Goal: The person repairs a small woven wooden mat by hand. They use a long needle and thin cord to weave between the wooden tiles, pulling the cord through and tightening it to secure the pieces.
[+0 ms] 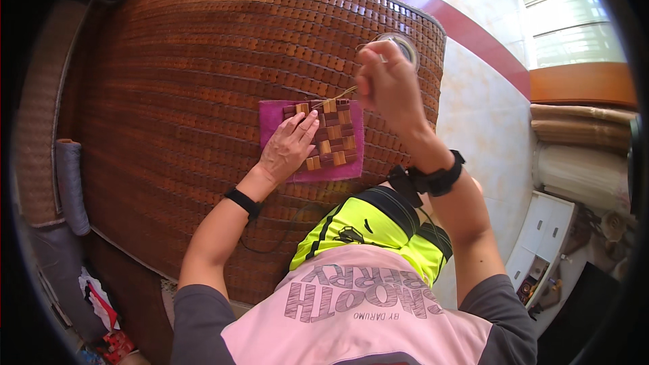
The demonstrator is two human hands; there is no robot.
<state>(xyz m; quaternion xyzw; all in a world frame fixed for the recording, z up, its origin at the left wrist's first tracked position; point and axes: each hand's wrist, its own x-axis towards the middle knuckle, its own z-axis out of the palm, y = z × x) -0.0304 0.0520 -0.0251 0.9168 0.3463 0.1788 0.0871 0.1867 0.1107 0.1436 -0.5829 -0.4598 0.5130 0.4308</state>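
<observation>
A small checkered piece of dark and light wooden tiles (331, 136) lies on a purple cloth (270, 113) in front of me. My left hand (287, 145) rests over the piece's left side, fingers stretched out and pressing it down. A thin tan cord (346, 92) runs from the piece's far edge up to my right. My right hand (392, 88) is raised above the mat to the right of the piece, its fingers closed on the cord. Motion blurs its fingertips a little. Partly hidden behind that hand is a round, pale-rimmed object (410, 51).
A brown tiled mat (169, 94) spreads under everything. A grey-blue roll (71, 186) lies at its left edge. At the right stand a white drawer cabinet (541, 236) and stacked rolled mats (581, 152) beside the pale floor (473, 128). A dark cable (284, 233) loops near my left forearm.
</observation>
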